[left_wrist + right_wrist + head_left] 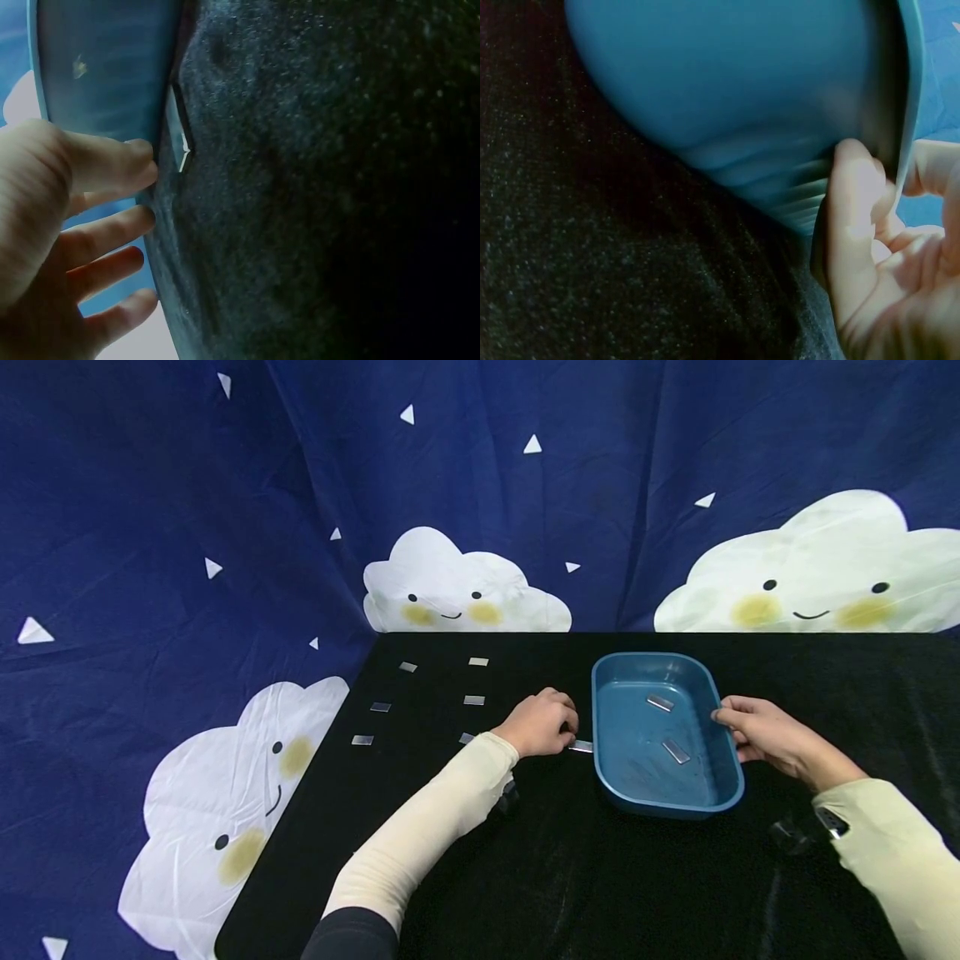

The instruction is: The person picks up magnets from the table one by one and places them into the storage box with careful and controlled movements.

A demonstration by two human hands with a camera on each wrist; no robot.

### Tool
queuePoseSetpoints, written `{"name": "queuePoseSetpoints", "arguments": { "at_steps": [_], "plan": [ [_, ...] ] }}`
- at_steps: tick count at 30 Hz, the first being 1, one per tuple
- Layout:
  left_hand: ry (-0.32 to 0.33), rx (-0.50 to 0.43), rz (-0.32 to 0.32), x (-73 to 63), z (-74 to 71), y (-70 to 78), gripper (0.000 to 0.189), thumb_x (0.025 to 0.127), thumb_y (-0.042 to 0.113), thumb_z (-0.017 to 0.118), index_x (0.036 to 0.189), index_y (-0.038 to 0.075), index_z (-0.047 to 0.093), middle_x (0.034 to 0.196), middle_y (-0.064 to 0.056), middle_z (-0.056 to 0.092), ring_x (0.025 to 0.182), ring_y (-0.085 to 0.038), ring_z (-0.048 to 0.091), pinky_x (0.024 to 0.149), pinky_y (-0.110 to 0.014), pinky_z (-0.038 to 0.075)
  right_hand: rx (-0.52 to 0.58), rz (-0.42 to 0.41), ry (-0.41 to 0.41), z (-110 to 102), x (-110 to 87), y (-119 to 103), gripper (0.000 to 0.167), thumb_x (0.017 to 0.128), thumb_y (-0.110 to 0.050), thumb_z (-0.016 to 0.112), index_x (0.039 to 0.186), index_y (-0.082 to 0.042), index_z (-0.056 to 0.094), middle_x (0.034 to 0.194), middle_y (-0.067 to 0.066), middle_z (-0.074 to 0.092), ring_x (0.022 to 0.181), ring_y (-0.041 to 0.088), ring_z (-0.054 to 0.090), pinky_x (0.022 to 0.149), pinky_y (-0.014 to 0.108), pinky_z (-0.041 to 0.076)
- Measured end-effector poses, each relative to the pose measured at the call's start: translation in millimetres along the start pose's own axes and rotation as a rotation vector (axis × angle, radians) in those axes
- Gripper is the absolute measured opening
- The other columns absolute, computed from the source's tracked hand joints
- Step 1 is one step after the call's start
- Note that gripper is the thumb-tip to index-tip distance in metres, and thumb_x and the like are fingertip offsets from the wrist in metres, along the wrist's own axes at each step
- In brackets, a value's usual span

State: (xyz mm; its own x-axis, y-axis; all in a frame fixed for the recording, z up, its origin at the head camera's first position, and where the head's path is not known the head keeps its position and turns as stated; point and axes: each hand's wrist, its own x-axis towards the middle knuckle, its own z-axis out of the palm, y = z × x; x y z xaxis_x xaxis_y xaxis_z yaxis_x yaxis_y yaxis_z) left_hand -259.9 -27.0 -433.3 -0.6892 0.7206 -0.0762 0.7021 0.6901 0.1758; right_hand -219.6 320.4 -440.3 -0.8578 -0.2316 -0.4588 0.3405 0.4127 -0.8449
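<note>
Pale sleeves (423,831) reach towards a blue tub (633,727). Behind the tub hangs a navy curtain (480,468) printed with smiling clouds; beneath it spreads a black tabletop (562,868). At the tub's right side, the right hand (765,739) pinches the rim. Left of the tub, the left hand (536,724) has loosely bent, parted fingers and holds nothing. One thin silvery plate (581,746) lies between that hand and the tub, close against its wall. Two inner plates (676,751) lie in the tub; six outer plates (474,700) lie to its left, one partly hidden by the wrist.

So flat a plate probably offers little edge, so fingertips could slip or nudge it under the tub. Tugging the rim could tilt the tub and slide its contents.

The left-wrist view shows a gap between fingertips and plate, unclear from the head view; only the head view shows inside the tub. The right-wrist view reveals a finger against the tub's outer wall.
</note>
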Motion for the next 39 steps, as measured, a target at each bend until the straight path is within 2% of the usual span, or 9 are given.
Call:
{"name": "queuePoseSetpoints", "arguments": {
  "at_steps": [6,26,32,39],
  "plan": [
    [-0.011,0.013,0.015,0.4,5.5,-0.9,0.018,0.093,0.027,0.067,0.108,0.022,0.074,0.136,-0.002,0.060,0.130,-0.019,0.051,0.104,-0.035,0.048,0.006,0.008,-0.001,1,0.1,-1,0.018,0.106,-0.030,0.038,0.105,-0.014,0.047,0.089,-0.002,0.064,0.080,0.013,0.070,0.075,0.034,0.060],
    [0.014,0.034,-0.012,2.8,16.3,-0.8,0.017,0.092,0.031,0.069,0.106,0.024,0.075,0.135,0.000,0.061,0.130,-0.018,0.051,0.105,-0.034,0.047,-0.002,0.001,0.002,0,0.2,0,0.019,0.106,-0.031,0.038,0.106,-0.014,0.048,0.092,-0.001,0.063,0.079,0.013,0.069,0.074,0.034,0.060],
    [0.020,0.064,0.008,1.2,14.8,1.4,0.017,0.092,0.029,0.069,0.107,0.024,0.076,0.134,0.001,0.062,0.130,-0.018,0.051,0.102,-0.034,0.048,0.000,0.001,-0.003,-1,-0.8,0,0.020,0.106,-0.031,0.038,0.108,-0.014,0.047,0.094,-0.001,0.064,0.081,0.013,0.070,0.075,0.034,0.060],
    [0.006,0.086,-0.026,5.0,11.2,5.1,0.014,0.089,0.030,0.073,0.101,0.025,0.076,0.129,0.003,0.064,0.128,-0.017,0.051,0.099,-0.034,0.048,-0.004,0.001,0.004,0,-0.5,0,0.020,0.106,-0.032,0.038,0.108,-0.014,0.047,0.094,-0.001,0.063,0.081,0.013,0.070,0.075,0.034,0.060]
  ]
}}
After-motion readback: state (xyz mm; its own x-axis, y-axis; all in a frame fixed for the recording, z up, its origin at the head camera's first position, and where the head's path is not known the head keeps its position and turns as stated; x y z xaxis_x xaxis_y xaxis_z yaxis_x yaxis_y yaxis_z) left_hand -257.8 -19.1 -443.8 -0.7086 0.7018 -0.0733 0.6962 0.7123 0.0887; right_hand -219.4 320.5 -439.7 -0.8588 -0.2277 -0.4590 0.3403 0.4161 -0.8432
